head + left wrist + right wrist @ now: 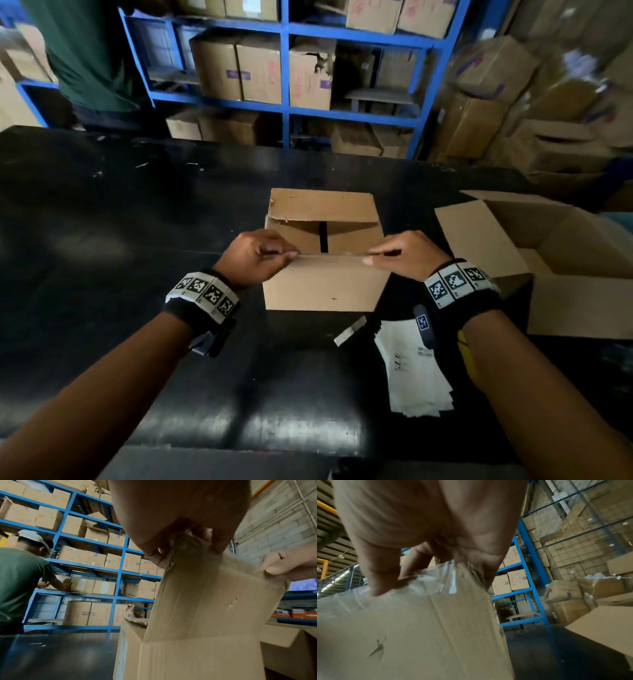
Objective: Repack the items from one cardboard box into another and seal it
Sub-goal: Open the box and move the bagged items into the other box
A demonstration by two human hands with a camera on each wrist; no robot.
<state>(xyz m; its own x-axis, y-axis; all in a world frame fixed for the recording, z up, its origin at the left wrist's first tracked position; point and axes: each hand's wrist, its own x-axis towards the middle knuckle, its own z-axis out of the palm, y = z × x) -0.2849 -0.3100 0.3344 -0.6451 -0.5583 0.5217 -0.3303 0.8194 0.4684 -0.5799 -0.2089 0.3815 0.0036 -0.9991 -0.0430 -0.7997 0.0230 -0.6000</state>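
A small cardboard box stands in the middle of the black table. Its near flap stands raised, and both my hands pinch the flap's top edge. My left hand holds the left corner. My right hand holds the right corner, where old clear tape clings to the cardboard. The far flap leans over the opening, and the two inner flaps lie folded down with a dark gap between them. A larger open box sits at the right.
A stack of white papers lies on the table near my right forearm. Blue shelving filled with cartons runs behind the table. A person in a green shirt stands at the shelves at the back left. More cartons are piled at the right.
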